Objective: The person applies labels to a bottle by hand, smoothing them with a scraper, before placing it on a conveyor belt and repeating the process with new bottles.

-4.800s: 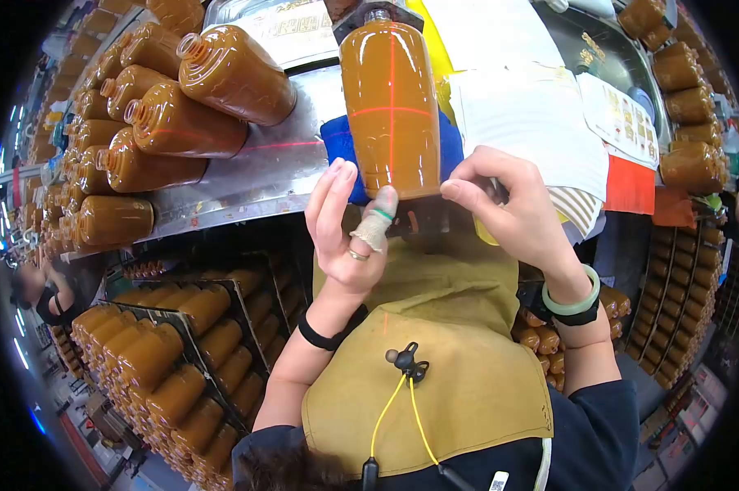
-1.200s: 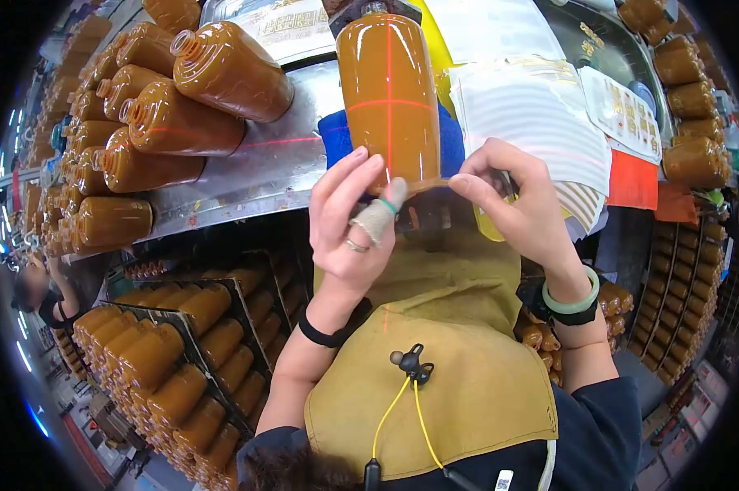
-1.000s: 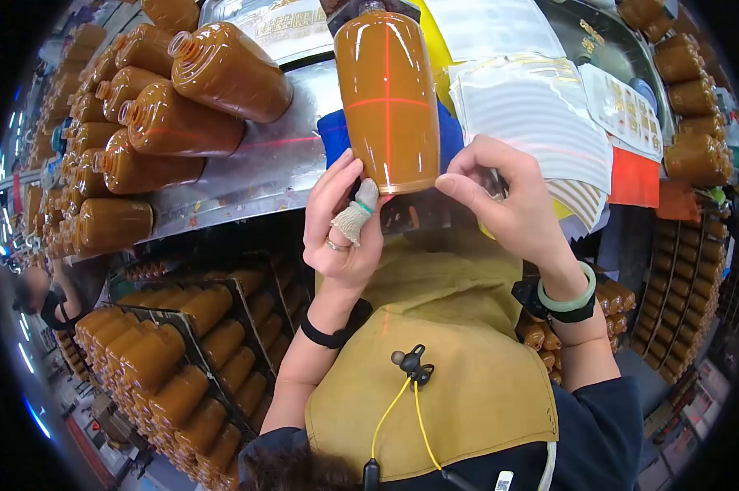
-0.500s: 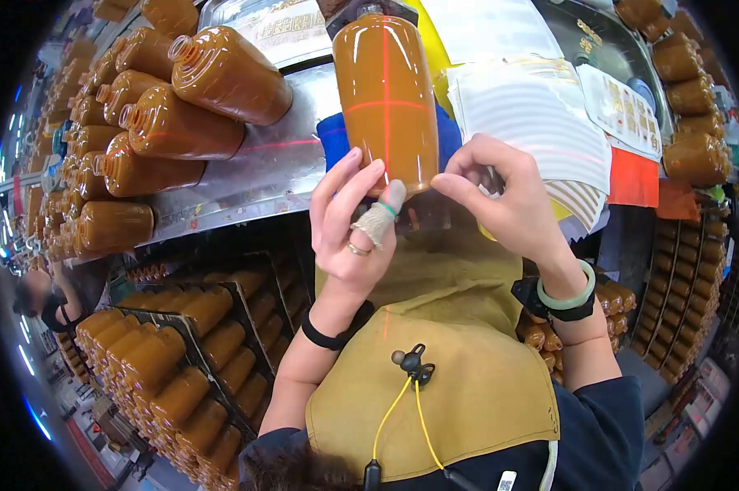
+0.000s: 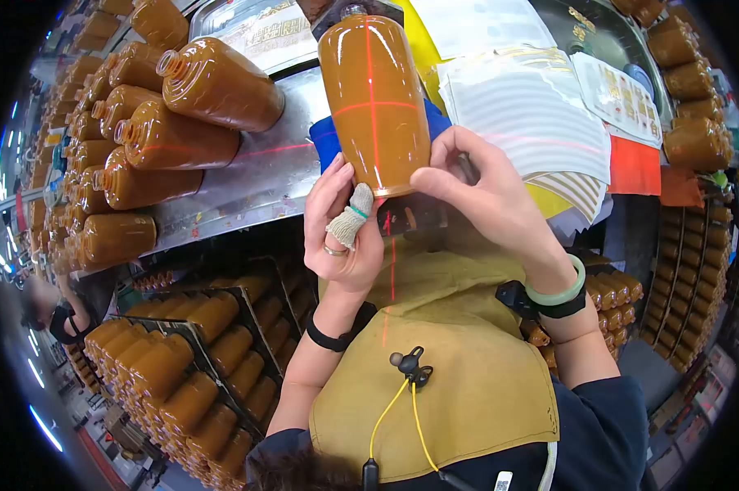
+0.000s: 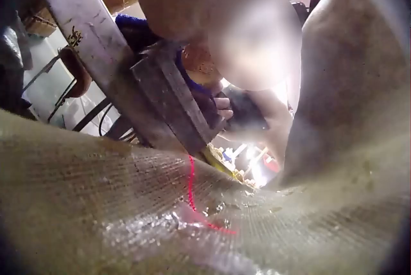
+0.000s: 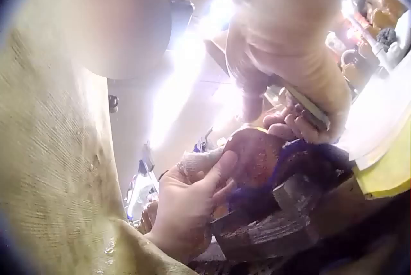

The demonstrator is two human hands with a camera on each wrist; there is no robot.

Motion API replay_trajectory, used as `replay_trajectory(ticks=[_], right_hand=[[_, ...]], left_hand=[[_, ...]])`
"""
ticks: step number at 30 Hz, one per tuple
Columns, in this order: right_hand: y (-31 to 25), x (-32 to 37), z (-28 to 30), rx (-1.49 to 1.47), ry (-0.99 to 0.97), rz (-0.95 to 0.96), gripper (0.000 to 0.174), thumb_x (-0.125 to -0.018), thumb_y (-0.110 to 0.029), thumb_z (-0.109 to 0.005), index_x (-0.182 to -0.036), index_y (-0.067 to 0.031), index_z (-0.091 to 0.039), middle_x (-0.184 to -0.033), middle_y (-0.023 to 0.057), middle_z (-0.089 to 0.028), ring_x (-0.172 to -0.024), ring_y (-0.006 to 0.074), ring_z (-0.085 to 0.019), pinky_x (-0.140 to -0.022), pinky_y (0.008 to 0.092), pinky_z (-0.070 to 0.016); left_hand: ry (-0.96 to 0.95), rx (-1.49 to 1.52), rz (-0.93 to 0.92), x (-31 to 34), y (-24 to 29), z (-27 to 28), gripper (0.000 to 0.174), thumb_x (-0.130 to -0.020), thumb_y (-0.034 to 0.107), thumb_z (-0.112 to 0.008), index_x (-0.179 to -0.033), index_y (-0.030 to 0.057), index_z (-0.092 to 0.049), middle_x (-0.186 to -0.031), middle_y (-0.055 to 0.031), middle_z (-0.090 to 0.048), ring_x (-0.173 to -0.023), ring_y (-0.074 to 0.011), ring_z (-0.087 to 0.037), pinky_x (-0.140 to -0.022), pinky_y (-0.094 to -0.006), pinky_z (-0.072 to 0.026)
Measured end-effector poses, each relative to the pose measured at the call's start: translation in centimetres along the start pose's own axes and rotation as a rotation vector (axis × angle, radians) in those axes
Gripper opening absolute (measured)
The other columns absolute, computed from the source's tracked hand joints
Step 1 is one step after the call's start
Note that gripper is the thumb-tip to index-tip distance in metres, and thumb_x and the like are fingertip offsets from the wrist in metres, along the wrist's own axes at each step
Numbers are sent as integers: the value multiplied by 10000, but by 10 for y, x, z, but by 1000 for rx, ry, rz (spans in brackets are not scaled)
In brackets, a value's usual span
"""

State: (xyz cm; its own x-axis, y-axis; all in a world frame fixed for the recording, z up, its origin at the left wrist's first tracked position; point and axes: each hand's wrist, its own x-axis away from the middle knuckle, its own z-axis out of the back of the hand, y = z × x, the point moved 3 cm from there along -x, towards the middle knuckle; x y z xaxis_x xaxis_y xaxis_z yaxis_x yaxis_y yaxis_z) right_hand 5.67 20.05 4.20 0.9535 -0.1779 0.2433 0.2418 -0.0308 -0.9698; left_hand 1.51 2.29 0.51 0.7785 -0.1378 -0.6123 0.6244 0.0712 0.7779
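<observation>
A glossy brown bottle point(image 5: 374, 106) lies on its side on a blue cloth point(image 5: 324, 147), its neck in a dark holder point(image 5: 353, 12). Red laser lines cross its face. My left hand point(image 5: 342, 225) holds the lower left corner, with a knitted sleeve point(image 5: 349, 221) over one finger. At the lower right edge of the base, my right hand point(image 5: 488, 192) has its thumb tip against the bottle and the other fingers curled. The right wrist view shows a thin flat grey strip point(image 7: 308, 105) among those fingers. The bottle base point(image 7: 253, 159) faces that camera.
More brown bottles point(image 5: 173, 131) lie on the metal bench point(image 5: 292, 176) at left. White sheets point(image 5: 525, 114) and gold-printed sheets point(image 5: 619, 94) lie at right, over a red piece point(image 5: 634, 164). Racks point(image 5: 181, 327) of bottles stand below. A person point(image 5: 54, 311) is at far left.
The head view has shifted slightly. My left fingers have gone from the bottle's front to its left side. The right hand stays at the base's right edge, reaching slightly further over it.
</observation>
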Motion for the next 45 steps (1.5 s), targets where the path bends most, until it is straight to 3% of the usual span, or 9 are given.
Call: replay_trajectory(ticks=[5, 7, 23, 28, 34, 37, 41, 43, 45], right_hand=[[-2, 0, 2, -28, -39, -69, 196, -942, -131, -764, -947, -52, -584, -846, -70, -555, -733, -5, -470, -637, 181, -378], [3, -3, 3, -132, -28, -40, 217, -917, -188, -772, -946, -19, -639, -851, 11, -671, -787, 62, -610, -706, 245, -510], [6, -3, 8, -126, -33, -31, 143, -924, -115, -737, -972, 0, -669, -896, 15, -695, -840, 70, -621, -762, 258, -524], [4, -2, 9, -106, -41, -12, 157, -936, -133, -737, -996, -5, -669, -909, 18, -700, -841, 71, -623, -763, 258, -522], [14, 7, 21, -287, -53, 27, 357, -1095, -317, -449, -1212, -12, -594, -1065, 17, -611, -1080, 110, -529, -992, 277, -406], [5, 14, 17, -320, 143, 83, 313, -1087, -232, -469, -1256, 0, -594, -1083, 23, -622, -1111, 114, -527, -1019, 287, -400], [-5, 16, 27, -3, 338, 227, 207, -998, -52, -589, -1186, 11, -648, -1074, 33, -655, -1007, 102, -587, -910, 270, -480], [-13, 23, 18, 23, 381, 217, 204, -988, -48, -609, -1177, 11, -657, -1049, 41, -668, -990, 105, -599, -887, 275, -493], [-12, 25, 3, 57, 378, 286, 204, -965, -49, -643, -1161, 1, -664, -1025, 103, -695, -972, 175, -661, -863, 324, -522]], left_hand=[[11, 3, 15, -1, 1, 0, 417, -887, -128, -702, -1289, -92, -597, -1290, -233, -666, -1224, -329, -652, -1065, -438, -524], [17, -19, -8, -2, 2, -1, 410, -891, -125, -700, -1287, -88, -601, -1285, -232, -672, -1219, -327, -655, -1067, -432, -521], [7, -21, 12, 1, 1, 1, 412, -894, -117, -705, -1290, -69, -603, -1288, -223, -674, -1227, -318, -653, -1083, -426, -509], [0, -312, -209, 4, 2, 1, 428, -873, -60, -763, -1269, -93, -603, -1324, -203, -618, -1222, -391, -632, -1036, -467, -540], [-134, -414, -319, -9, 24, -12, 459, -874, 37, -795, -1291, -8, -609, -1358, -187, -583, -1270, -401, -574, -1030, -490, -522], [-257, -588, -312, 0, 28, -17, 547, -881, 79, -790, -1367, -4, -553, -1399, -225, -533, -1310, -401, -516, -1059, -502, -483], [36, -396, -31, 0, 31, -27, 600, -833, 51, -805, -1380, -4, -565, -1392, -199, -544, -1288, -409, -523, -1062, -488, -478], [-274, -693, -357, -7, 37, -14, 709, -859, 61, -810, -1442, -109, -444, -1427, -196, -522, -1288, -383, -550, -1074, -456, -471], [-66, -257, -121, 0, 17, -11, 699, -798, -82, -770, -1445, -66, -506, -1423, -188, -545, -1300, -353, -565, -1100, -426, -461]])
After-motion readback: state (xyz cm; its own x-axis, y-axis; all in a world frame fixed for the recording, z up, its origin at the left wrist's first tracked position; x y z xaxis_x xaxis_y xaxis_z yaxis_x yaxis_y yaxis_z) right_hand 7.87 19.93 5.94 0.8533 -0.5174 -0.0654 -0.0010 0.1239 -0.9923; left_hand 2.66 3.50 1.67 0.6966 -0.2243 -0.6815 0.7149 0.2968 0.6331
